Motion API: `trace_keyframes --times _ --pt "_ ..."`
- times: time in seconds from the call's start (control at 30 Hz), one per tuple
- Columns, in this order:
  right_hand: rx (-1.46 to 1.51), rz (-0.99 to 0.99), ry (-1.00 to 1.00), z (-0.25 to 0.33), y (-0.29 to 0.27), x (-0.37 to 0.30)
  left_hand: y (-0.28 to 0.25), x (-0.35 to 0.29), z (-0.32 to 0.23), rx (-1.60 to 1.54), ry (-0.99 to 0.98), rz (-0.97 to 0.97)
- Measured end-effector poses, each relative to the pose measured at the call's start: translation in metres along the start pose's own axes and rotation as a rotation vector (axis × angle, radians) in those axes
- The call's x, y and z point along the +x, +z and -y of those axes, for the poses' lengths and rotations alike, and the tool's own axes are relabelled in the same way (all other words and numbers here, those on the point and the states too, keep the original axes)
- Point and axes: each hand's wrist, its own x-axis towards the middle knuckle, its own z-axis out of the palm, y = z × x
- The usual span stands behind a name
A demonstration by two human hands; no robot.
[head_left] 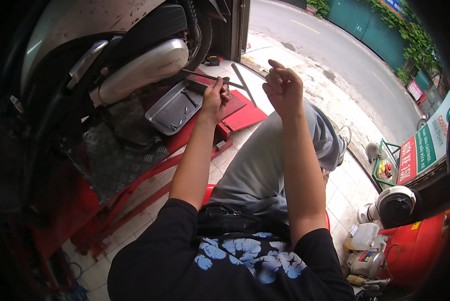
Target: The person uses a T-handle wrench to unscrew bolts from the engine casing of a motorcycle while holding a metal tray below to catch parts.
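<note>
My left hand (216,102) is closed, thumb against fingers, on a thin dark rod (200,74) that sticks out on both sides of it. To its right, my right hand (283,86) is raised with curled fingers, one fingertip pointing up; whatever it may hold is too small or hidden to make out. Beside my left hand a metal tray (159,118) sits on the red lift, with a dark tool (189,98) and several small metal parts in it. A motorbike (149,62) with a silver exhaust cover stands at the left.
The red lift (242,114) runs along my left, a grey metal bar (243,83) at its far end. Beyond the tiled floor lies a street (330,55). At right are a sign (428,140), a fan (396,205), a plastic jug (364,236) and a red tank (418,241).
</note>
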Motion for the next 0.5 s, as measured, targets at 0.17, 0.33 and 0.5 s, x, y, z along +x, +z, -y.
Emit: trace_keyframes --times 0.17,0.33,0.5 --pt "0.27 -0.034 -0.122 0.018 0.001 0.019 -0.001 0.001 0.002 0.007 -0.011 0.001" --pt "0.291 -0.104 -0.027 -0.009 0.0 0.017 0.002 -0.001 -0.005 -0.014 -0.015 0.004" --pt "-0.555 0.064 -0.011 -0.023 -0.004 0.009 -0.001 0.002 0.0 0.003 -0.018 -0.034"
